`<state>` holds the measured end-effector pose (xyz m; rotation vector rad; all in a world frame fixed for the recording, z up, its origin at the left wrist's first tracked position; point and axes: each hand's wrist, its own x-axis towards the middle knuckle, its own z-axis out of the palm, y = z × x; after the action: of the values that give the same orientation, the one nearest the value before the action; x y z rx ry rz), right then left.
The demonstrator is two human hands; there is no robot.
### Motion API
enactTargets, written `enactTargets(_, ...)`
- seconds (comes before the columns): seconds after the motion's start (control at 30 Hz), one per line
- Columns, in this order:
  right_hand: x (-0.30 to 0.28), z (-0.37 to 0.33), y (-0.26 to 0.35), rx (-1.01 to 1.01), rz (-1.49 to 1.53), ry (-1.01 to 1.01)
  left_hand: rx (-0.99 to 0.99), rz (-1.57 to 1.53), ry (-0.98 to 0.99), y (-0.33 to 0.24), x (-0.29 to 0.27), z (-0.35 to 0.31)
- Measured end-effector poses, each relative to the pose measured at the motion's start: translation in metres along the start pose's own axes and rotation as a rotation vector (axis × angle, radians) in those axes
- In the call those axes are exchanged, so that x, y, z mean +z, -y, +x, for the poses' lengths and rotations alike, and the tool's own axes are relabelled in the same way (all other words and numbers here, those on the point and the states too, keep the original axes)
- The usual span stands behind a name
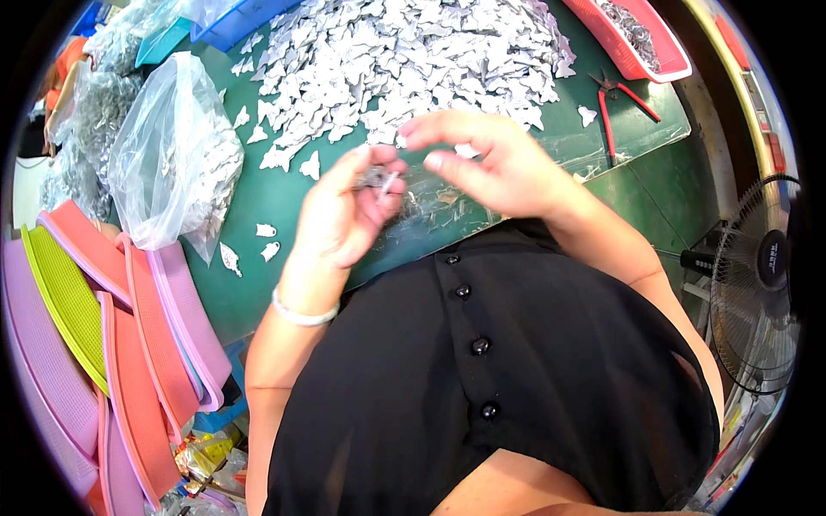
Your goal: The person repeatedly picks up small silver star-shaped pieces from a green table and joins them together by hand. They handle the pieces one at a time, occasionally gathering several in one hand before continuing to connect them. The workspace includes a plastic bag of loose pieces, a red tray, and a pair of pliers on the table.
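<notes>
- Surface: a dark green work table (258,193), seen from above, with a sheet of clear plastic film (594,150) laid over its right part.
- Nearest the wearer: a black buttoned garment (516,370) fills the lower centre of the view.
- Left hand (344,211): a white bead bracelet (301,316) is worn at the wrist. The fingers are curled shut around a small bunch of silvery metal pieces (376,178), held just above the table edge.
- Right hand (499,163): held just beside the left hand. Thumb and forefinger are pinched together on one small white butterfly-shaped piece (401,140); the other fingers are loosely bent.
- Lower left: a stack of shallow plastic trays in pink, salmon and lime green (112,344) leans against the table.
- Left, on the table: a clear plastic bag partly filled with silvery pieces (168,159); a few loose white pieces (267,230) lie near it.
- Beyond the hands: a large heap of white butterfly-shaped pieces (404,60) covers the middle of the table.
- Right of the heap: red-handled pliers (619,99) lie on the film.
- Far right corner: a red plastic tray holding grey metal parts (637,39).
- Far left: a blue plastic tray (237,21).
- Off the table, right: a black pedestal fan (757,284).
</notes>
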<state>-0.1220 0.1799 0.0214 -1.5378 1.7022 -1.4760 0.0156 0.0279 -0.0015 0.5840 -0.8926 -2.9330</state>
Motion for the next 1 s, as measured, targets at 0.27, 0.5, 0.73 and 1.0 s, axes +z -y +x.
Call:
enactTargets(0.27, -0.057, 0.001, -0.049, 0.037, -0.798, -0.138, 0.974, 0.792, -0.467, -0.151, -0.003, -0.053)
enactTargets(0.5, -0.06, 0.005, -0.049, 0.057, -0.956, 0.006, 1.104, 1.818, -0.755, -0.163, -0.029, -0.033)
enactTargets(0.73, -0.044, 0.011, -0.053, 0.017, -1.043, 0.044, 1.214, 1.996, -0.294, -0.062, 0.013, 0.012)
enactTargets(1.0, -0.039, 0.019, -0.059, -0.078, -1.224, 0.088, 0.793, 2.058, -0.225, -0.005, 0.011, 0.059)
